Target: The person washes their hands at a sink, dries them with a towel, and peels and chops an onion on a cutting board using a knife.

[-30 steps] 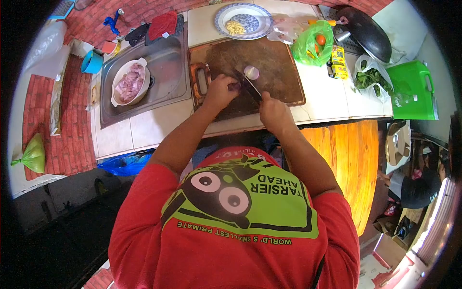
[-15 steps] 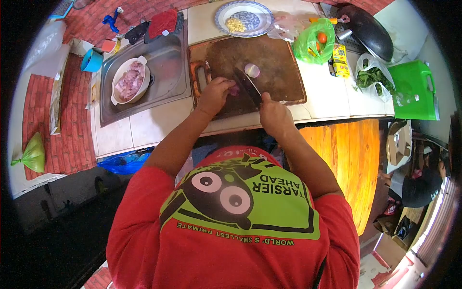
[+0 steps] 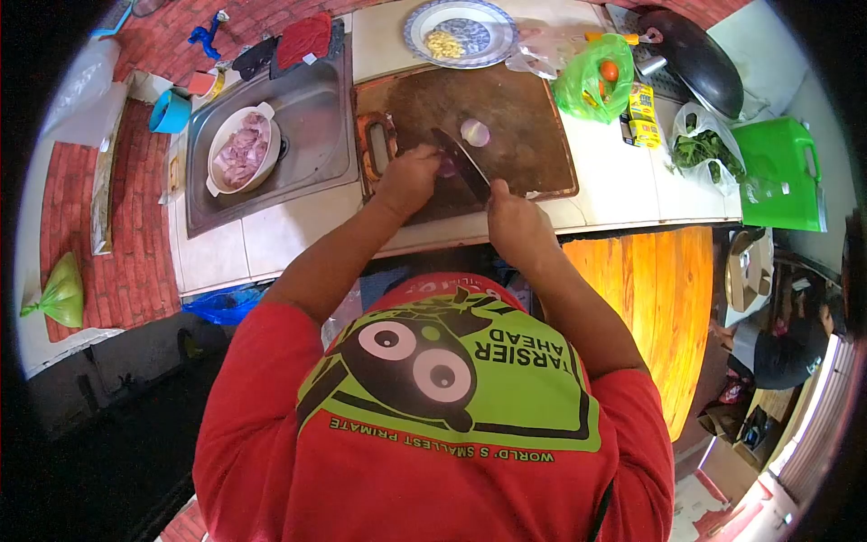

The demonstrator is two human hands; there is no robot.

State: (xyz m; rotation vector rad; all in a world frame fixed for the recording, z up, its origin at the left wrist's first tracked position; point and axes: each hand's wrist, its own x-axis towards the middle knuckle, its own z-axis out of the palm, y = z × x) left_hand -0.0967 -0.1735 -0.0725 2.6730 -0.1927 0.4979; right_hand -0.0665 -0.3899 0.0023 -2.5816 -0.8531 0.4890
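My right hand is closed round the handle of a kitchen knife, its blade slanting up and left over the brown cutting board. With bent fingers, my left hand holds a piece of red onion on the board, right beside the blade. The blade partly covers this piece. Another pale purple onion half lies apart, just beyond the knife. At the back edge of the board, a blue-patterned plate bears a small heap of chopped, pale yellow bits.
Left of the board is a metal sink with a white dish of raw meat. To the right are a green bag with tomatoes, yellow packets, leafy greens, a black wok and a green jug. Another person is at far right.
The knife blade has shifted slightly left, closer to my left fingers, and covers more of the onion piece. My left hand stays on the onion. The view has moved a little.
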